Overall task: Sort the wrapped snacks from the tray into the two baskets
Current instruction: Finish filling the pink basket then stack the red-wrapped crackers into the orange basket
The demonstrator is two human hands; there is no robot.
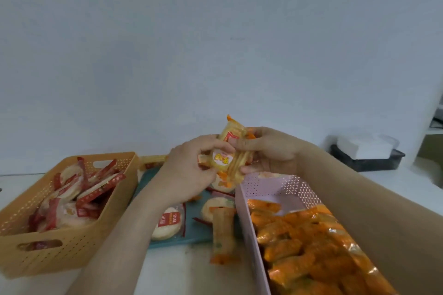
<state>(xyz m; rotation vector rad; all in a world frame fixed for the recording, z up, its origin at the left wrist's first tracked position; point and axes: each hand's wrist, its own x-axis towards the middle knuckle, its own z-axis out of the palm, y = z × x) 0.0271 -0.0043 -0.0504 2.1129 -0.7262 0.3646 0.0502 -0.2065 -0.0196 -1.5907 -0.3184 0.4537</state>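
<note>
Both my left hand [191, 167] and right hand [268, 153] had fingers clamped on a slippery bunch of orange snacks [230, 158] mid-frame above the tray [191, 238], so honestly one could've slid out and missed the pink basket [282, 187] at lower right.

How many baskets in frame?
2. Orange basket left of the teal tray, holding red-wrapped snacks; pink basket right of it, holding orange-wrapped snacks. No sign of another hidden one.
</note>
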